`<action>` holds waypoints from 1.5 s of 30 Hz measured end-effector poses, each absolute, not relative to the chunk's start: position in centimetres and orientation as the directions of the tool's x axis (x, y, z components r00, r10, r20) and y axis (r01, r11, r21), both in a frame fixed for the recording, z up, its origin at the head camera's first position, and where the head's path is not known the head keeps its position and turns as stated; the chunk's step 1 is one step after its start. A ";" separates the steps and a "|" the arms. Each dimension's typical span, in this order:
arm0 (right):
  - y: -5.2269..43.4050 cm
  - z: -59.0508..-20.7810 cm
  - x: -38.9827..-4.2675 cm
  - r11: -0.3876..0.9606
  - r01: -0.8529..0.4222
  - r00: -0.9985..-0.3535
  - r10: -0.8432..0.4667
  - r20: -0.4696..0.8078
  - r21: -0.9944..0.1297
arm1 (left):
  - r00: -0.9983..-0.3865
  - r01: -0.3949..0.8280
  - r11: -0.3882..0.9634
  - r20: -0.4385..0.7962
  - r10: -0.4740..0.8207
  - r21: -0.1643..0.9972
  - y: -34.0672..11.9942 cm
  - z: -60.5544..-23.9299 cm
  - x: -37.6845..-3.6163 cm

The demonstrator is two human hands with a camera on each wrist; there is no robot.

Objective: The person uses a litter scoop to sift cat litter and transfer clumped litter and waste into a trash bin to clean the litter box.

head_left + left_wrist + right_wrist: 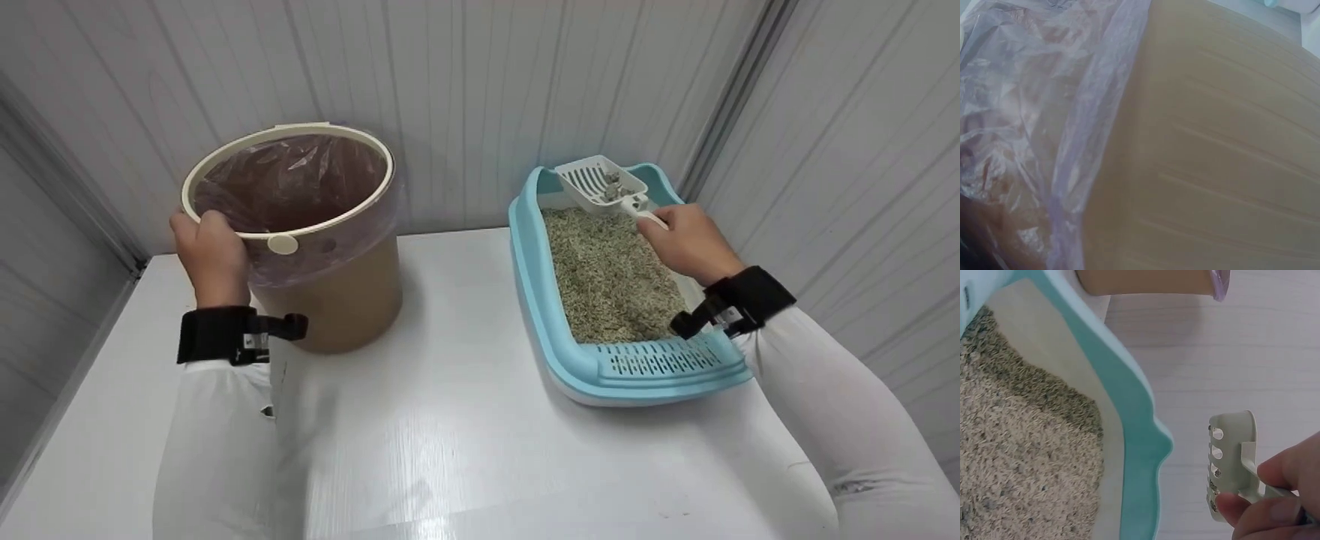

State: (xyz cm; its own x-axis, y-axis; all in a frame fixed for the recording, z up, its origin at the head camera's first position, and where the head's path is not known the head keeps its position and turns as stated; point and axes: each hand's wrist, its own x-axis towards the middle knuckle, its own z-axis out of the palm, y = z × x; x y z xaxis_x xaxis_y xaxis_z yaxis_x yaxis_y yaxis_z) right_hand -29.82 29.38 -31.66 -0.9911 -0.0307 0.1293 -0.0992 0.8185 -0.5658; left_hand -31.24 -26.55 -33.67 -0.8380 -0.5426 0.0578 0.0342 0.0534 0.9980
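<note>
My right hand (686, 241) grips the handle of a white slotted litter scoop (592, 182), held above the far end of a blue-rimmed litter box (529, 262). A few greyish clumps (616, 186) lie in the scoop near its handle. In the right wrist view the scoop (1235, 439) shows from the side, with fingers and thumb around its handle. Over at the left, my left hand (217, 255) holds the cream rim of a brown trash bin (345, 307), thumb on the outside. A clear purplish bag (1033, 112) lines the bin and folds over its rim.
Granular litter (607, 277) covers the box floor, and a perforated ledge (660, 360) forms its near end. Bin and box stand apart on a white table (450, 390). Panelled walls (457, 97) rise close behind and to both sides.
</note>
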 end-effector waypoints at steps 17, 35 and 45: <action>19.7 -27.5 -32.3 0.729 -0.145 -0.989 -0.123 0.081 -0.669 | -0.842 0.029 0.063 0.059 -0.537 0.998 -26.4 -34.2 -32.4; 7.4 -24.4 -33.0 0.719 -0.319 -0.946 -0.274 0.171 -0.618 | -0.831 0.045 0.019 0.048 -0.554 0.999 -26.6 -33.9 -32.5; 2.0 -25.9 -32.4 0.823 -0.440 -0.877 -0.309 0.368 -0.358 | -0.824 0.055 0.020 0.057 -0.564 0.998 -26.9 -33.8 -32.3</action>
State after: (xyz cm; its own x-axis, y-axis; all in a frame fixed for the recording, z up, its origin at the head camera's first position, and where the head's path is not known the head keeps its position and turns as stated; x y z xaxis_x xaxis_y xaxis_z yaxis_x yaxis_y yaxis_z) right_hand -32.40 2.03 -25.88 -0.8770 -0.3089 0.3679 -0.4403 0.8232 -0.3584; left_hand -32.28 -26.89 -33.78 -0.8240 -0.5638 0.0570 0.0555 0.0198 0.9983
